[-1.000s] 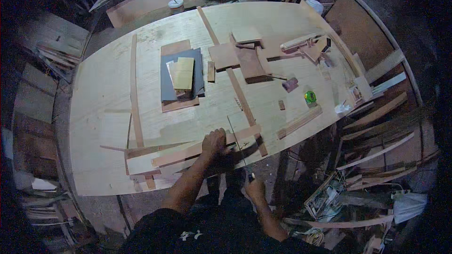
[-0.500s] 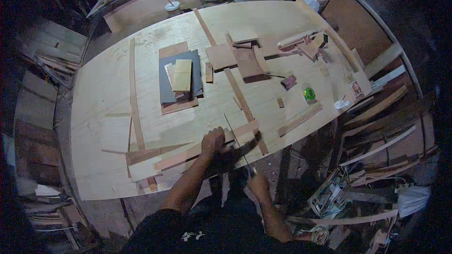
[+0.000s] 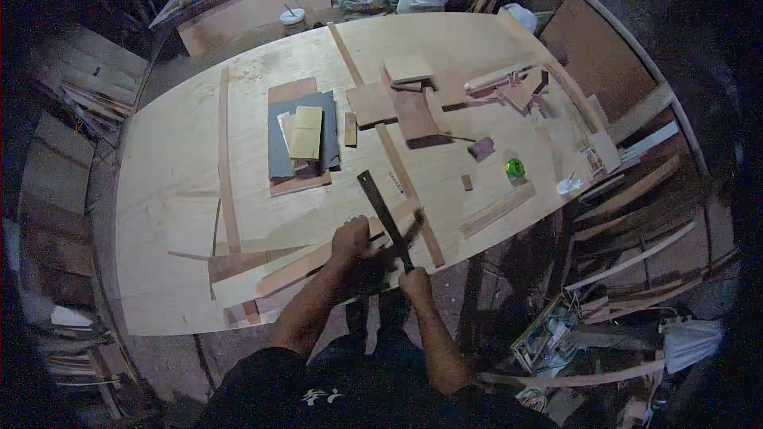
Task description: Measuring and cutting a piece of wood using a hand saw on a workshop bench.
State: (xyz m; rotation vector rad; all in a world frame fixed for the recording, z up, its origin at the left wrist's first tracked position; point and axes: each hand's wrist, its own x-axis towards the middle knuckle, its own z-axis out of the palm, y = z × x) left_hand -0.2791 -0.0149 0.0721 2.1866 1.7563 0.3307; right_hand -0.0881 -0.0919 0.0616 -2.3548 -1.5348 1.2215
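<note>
My right hand [image 3: 416,284] is closed round the handle end of a handsaw [image 3: 384,212]. The dark, flat blade points away from me and slants to the left, its broad face showing. It crosses over a narrow wood strip [image 3: 296,268] near the table's front edge; whether the teeth touch the wood I cannot tell. My left hand [image 3: 350,240] is closed on that strip, just left of the blade, with its fingertips partly hidden. Beneath the strip lies a paler board [image 3: 234,287].
On the large plywood table [image 3: 167,151] lie a dark sheet with wood blocks [image 3: 306,133], brown boards [image 3: 417,115], a green tape measure [image 3: 515,168] and a purple-headed tool [image 3: 481,148]. Wood lengths [image 3: 636,195] are stacked at right. A white bucket [image 3: 292,20] stands beyond the far edge.
The right hand has shifted forward and slightly left. The saw has turned from edge-on to showing its broad face. My left hand stays on the strip, and the view has shifted a little.
</note>
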